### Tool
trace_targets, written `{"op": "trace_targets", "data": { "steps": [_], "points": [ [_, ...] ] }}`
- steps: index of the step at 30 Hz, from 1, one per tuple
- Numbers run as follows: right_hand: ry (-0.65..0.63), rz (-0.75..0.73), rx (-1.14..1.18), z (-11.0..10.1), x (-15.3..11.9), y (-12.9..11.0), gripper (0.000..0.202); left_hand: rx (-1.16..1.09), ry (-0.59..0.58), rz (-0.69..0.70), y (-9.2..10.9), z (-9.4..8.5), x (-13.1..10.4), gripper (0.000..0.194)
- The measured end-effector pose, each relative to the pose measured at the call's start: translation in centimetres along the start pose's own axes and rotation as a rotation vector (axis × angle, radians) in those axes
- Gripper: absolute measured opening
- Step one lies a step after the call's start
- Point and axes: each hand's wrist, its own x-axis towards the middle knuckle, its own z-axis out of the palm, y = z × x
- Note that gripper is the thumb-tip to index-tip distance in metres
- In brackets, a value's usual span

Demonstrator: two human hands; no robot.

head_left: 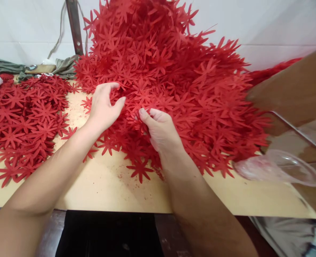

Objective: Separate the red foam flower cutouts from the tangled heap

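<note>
A large heap of red star-shaped petal pieces [200,92] fills the middle and right of the pale table [99,185]. My left hand [104,107] is over the heap's left side, its thumb and forefinger apart, with nothing seen between them. Just right of it, my right hand [160,128] pinches a small bunch of red petal pieces [138,123] between thumb and fingers. The fingertips under the bunch are partly hidden.
A lower pile of red pieces [26,117] lies at the left. At the right are a clear plastic container [294,169] and a cardboard box [302,96]. Green cloth [5,66] and a metal post [74,26] stand at the back.
</note>
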Motion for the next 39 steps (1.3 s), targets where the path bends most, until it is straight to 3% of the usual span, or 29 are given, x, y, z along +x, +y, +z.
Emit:
{"op": "trace_targets", "data": {
  "steps": [3,5,9,14,19,24,26,28,30,32,35,39],
  "points": [
    [0.051,-0.027,-0.036,-0.1,0.2,0.1,0.044,-0.161,-0.287,-0.058,2.5,0.5,-1.1,0.025],
    [0.079,-0.038,-0.040,0.0,0.3,0.1,0.048,-0.205,-0.395,-0.104,3.4,1.0,-1.7,0.023],
    [0.016,0.054,0.009,0.2,0.1,0.0,0.050,-0.235,-0.286,-0.186,3.2,1.4,-1.9,0.009],
    [-0.138,0.092,0.069,0.4,-0.3,-0.3,0.041,-0.434,-0.124,-0.333,3.0,1.0,-1.2,0.015],
    [-0.022,0.028,0.114,0.1,0.0,-0.1,0.026,-0.429,0.015,-0.442,1.5,0.1,0.1,0.013],
    [0.088,0.057,0.111,0.2,0.2,-0.3,0.026,-0.120,0.260,-0.257,-1.2,-0.8,1.2,0.023],
    [0.140,0.059,0.089,0.2,0.1,-0.4,0.030,-0.093,0.199,-0.164,-0.6,-0.6,0.8,0.020],
    [0.182,0.059,0.056,0.2,0.2,-0.5,0.037,-0.158,0.021,-0.111,0.8,0.0,0.0,0.012],
    [0.199,0.051,0.029,0.2,0.2,-0.5,0.042,-0.249,-0.176,-0.116,2.3,0.8,-0.9,0.015],
    [0.196,0.029,0.004,0.2,0.2,-0.2,0.045,-0.340,-0.287,-0.147,3.2,1.5,-1.6,0.020],
    [0.154,0.004,-0.045,0.3,0.1,0.2,0.046,-0.425,-0.276,-0.192,3.3,2.0,-2.1,0.018],
    [-0.021,0.033,-0.010,0.6,-0.3,0.4,0.044,-0.478,-0.111,-0.304,2.7,1.4,-1.5,0.020]
  ]
}}
